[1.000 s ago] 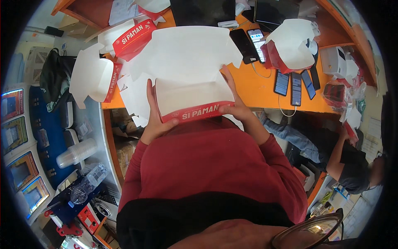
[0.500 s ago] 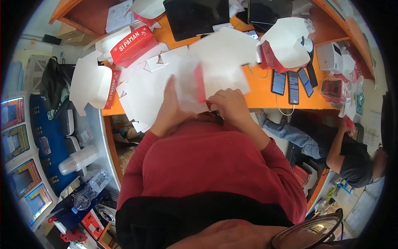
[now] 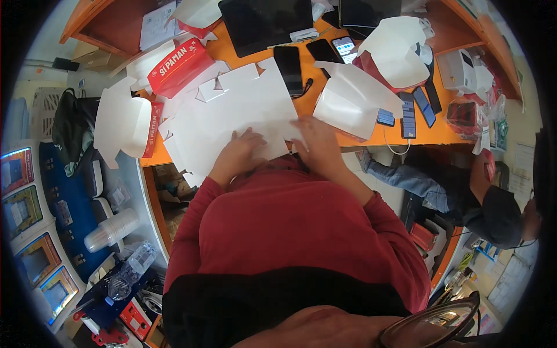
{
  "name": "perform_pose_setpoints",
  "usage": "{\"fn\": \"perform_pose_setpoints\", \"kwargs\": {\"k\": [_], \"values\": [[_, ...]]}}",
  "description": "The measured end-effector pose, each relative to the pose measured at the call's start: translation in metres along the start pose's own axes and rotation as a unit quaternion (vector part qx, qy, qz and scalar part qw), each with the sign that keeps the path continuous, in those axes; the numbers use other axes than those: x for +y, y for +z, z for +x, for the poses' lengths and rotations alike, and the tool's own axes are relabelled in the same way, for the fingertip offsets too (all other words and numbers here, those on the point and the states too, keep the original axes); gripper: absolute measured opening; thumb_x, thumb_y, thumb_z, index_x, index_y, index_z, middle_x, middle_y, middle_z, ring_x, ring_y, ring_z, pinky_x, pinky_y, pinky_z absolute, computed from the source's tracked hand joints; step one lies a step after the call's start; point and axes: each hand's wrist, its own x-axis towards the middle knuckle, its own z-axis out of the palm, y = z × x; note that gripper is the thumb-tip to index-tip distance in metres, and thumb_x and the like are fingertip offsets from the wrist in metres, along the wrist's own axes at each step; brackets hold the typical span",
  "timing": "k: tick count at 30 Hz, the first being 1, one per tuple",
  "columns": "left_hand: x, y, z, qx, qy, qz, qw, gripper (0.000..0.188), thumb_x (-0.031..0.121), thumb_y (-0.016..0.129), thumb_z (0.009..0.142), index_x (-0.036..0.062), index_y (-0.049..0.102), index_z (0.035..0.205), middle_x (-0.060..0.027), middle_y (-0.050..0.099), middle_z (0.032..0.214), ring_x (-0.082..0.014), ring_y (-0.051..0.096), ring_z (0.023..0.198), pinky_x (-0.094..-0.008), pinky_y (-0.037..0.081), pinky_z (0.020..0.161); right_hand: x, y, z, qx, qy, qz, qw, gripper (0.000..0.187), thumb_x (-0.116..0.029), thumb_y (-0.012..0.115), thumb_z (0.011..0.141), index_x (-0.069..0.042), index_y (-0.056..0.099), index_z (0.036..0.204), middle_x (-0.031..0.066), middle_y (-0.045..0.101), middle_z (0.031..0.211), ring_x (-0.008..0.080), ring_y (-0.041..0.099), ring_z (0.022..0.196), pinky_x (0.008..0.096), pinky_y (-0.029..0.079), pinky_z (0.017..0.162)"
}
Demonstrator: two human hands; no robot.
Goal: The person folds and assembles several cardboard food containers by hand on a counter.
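Note:
A pile of flat white cardboard box blanks (image 3: 232, 110) lies on the orange table in front of me, its near edge against my body. My left hand (image 3: 241, 152) rests on the near part of the top blank, fingers spread. At the pile's right edge is my right hand (image 3: 316, 145), its fingers apart and touching the cardboard near the corner; its fingertips are slightly blurred. Just right of that hand, a folded white food box (image 3: 354, 98) stands on the table, partly covering a phone.
Red-and-white folded boxes (image 3: 180, 66) stand at the far left, another white box (image 3: 397, 52) at the far right. A black tablet (image 3: 267, 26), several phones (image 3: 408, 113) and a charging cable lie around. At the right, a person (image 3: 481, 203) sits nearby. Plastic cups (image 3: 113, 229) are at left.
The folded box that was blurred in front of my right hand now stands on the table to the right. My left hand has come down flat on the blanks; my right hand is at their edge.

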Motion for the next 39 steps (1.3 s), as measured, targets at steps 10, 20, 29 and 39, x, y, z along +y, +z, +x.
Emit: {"fn": "perform_pose_setpoints", "kwargs": {"k": [10, 20, 29, 39], "values": [[-0.002, -0.011, 0.002, -0.064, -0.018, -0.025, 0.997, 0.046, 0.027, 0.077, 0.076, 0.0095, 0.061, 0.116, -0.0102, 0.054, 0.133, -0.0367, 0.038, 0.137, -0.0672, 0.028, 0.107, -0.002, 0.006, 0.004, -0.076, 0.018, 0.088, 0.993, 0.033, -0.017, 0.065, 0.087, -0.014, 0.061, 0.119, 0.0047, 0.059, 0.119, 0.0258, 0.062, 0.099, 0.0409, 0.045, 0.079], [-0.002, -0.017, 0.006, -0.070, -0.004, -0.039, 0.997, 0.029, 0.021, 0.068, 0.085, 0.0045, 0.064, 0.107, -0.0106, 0.062, 0.119, -0.0357, 0.051, 0.124, -0.0615, 0.036, 0.104, -0.004, 0.004, 0.015, -0.084, 0.010, 0.097, 0.992, 0.032, -0.017, 0.066, 0.087, -0.010, 0.062, 0.117, 0.0095, 0.061, 0.117, 0.0293, 0.060, 0.104, 0.0408, 0.046, 0.086], [-0.037, -0.014, -0.019, 0.145, -0.125, -0.439, 0.878, 0.022, 0.020, 0.055, 0.098, 0.0001, 0.065, 0.098, 0.0001, 0.065, 0.085, -0.0090, 0.057, 0.074, -0.0261, 0.046, 0.068, -0.003, -0.008, 0.029, -0.014, 0.001, 0.145, 0.989, 0.060, -0.037, 0.069, 0.085, -0.010, 0.050, 0.135, 0.0130, 0.042, 0.146, 0.0357, 0.037, 0.136, 0.0463, 0.027, 0.110], [0.007, -0.035, -0.046, 0.222, -0.111, -0.548, 0.799, 0.021, 0.018, 0.055, 0.100, 0.0005, 0.065, 0.097, 0.0015, 0.064, 0.085, -0.0039, 0.055, 0.077, -0.0208, 0.045, 0.071, -0.024, 0.023, 0.068, 0.155, -0.081, 0.310, 0.935, 0.039, -0.027, 0.075, 0.079, -0.009, 0.064, 0.113, 0.0092, 0.056, 0.127, 0.0335, 0.047, 0.125, 0.0433, 0.032, 0.104]]}}
